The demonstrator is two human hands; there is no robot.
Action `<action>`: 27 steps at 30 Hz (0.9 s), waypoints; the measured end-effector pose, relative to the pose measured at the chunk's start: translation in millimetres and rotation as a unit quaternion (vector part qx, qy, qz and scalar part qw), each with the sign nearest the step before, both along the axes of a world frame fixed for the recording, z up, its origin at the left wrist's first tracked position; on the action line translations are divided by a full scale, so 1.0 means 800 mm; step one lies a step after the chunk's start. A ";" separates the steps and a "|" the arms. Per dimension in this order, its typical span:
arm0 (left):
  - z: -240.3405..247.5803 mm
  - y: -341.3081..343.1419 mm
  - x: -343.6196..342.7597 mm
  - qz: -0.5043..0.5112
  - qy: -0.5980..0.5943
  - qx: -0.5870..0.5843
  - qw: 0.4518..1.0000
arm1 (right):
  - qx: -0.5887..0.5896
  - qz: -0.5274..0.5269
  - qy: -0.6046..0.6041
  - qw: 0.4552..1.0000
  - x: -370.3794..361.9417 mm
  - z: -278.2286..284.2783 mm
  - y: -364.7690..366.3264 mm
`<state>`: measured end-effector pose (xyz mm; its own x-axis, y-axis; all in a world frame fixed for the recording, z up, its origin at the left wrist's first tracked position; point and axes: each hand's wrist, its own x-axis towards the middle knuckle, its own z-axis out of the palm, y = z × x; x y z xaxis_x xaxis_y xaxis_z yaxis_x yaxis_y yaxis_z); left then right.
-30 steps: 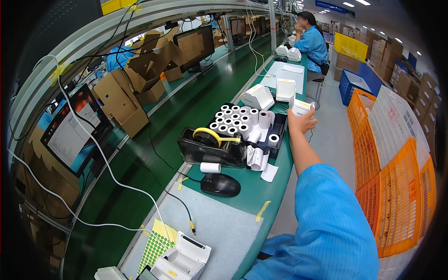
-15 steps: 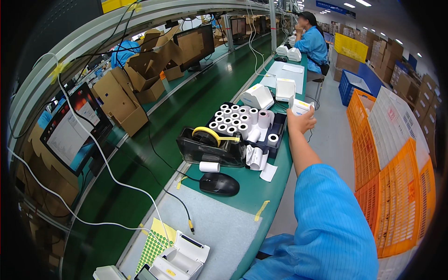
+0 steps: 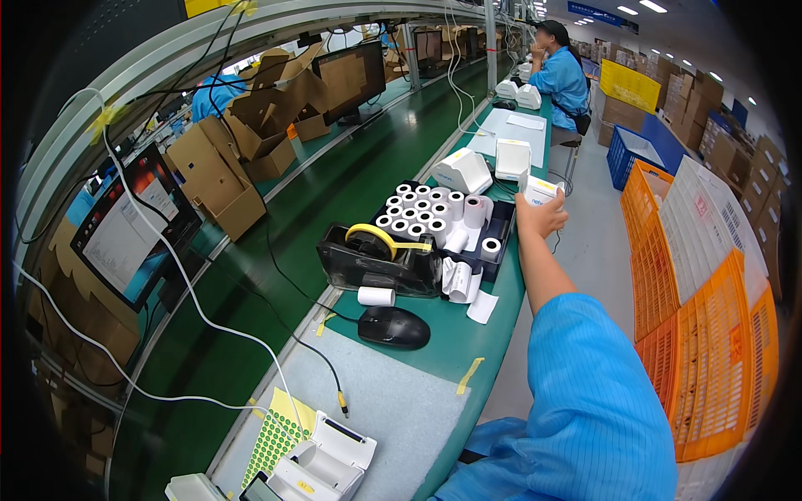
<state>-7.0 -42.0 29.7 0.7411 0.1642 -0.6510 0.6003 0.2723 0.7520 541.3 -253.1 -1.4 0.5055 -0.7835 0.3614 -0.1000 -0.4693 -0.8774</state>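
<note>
My right hand (image 3: pixel 541 217) reaches far forward along the bench edge, its fingers wrapped round a white boxy device (image 3: pixel 541 191), which looks like a small receipt printer. Two similar white devices stand just beyond it, one squarish (image 3: pixel 512 159) and one tilted (image 3: pixel 462 170). Left of my forearm, a dark tray (image 3: pixel 499 230) holds several white paper rolls (image 3: pixel 415 209). Close below, another white device (image 3: pixel 330 459) sits with its lid up and its hollow compartment showing. My left hand is out of view.
A black tape dispenser (image 3: pixel 376 265) with yellow tape, a loose paper roll (image 3: pixel 376 296) and a black mouse (image 3: pixel 394 327) lie on the bench. A green-dot sticker sheet (image 3: pixel 276 442) lies near a cable plug (image 3: pixel 343 405). Orange crates (image 3: pixel 710 367) stand right; a co-worker (image 3: pixel 560 79) sits ahead.
Almost nothing differs. The view has shifted very slightly; my right hand keeps its hold on the white device in about the same place.
</note>
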 end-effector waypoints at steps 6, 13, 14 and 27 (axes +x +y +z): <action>-0.004 0.003 -0.006 -0.034 -0.005 0.024 0.999 | -0.003 -0.005 0.002 1.000 -0.001 0.001 0.000; -0.013 0.010 -0.018 -0.101 -0.006 0.047 0.994 | -0.002 0.002 0.006 1.000 -0.004 0.002 0.001; -0.009 0.010 -0.013 -0.102 -0.005 0.046 0.994 | -0.003 0.001 0.007 1.000 -0.002 0.000 0.001; 0.009 0.012 -0.002 -0.103 -0.076 0.004 0.992 | 0.150 -0.016 -0.092 0.984 -0.015 0.010 -0.001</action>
